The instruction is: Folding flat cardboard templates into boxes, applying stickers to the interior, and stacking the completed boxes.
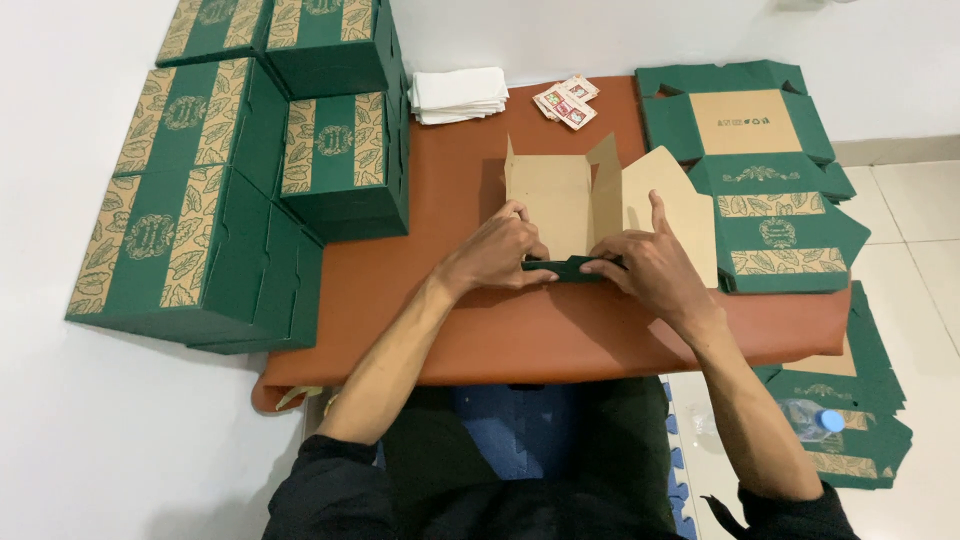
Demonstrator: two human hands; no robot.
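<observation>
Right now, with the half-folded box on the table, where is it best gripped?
Probably at the green front flap, from the near side, as the left hand and right hand do: thumbs and fingertips pinch that low, folded edge. The brown side walls stand loose and upright, so they would likely flex.

- Half-folded box (580,205) in the middle, brown inside, green near edge, held by left hand (495,255) and right hand (650,265).
- Stack of shut green boxes (240,170) with tan leaf bands, far left.
- Flat green box sheets (760,170) on the right.
- More flat sheets (850,420) near right, on floor.
- Small red-and-white packets (566,102) at the far edge.
</observation>
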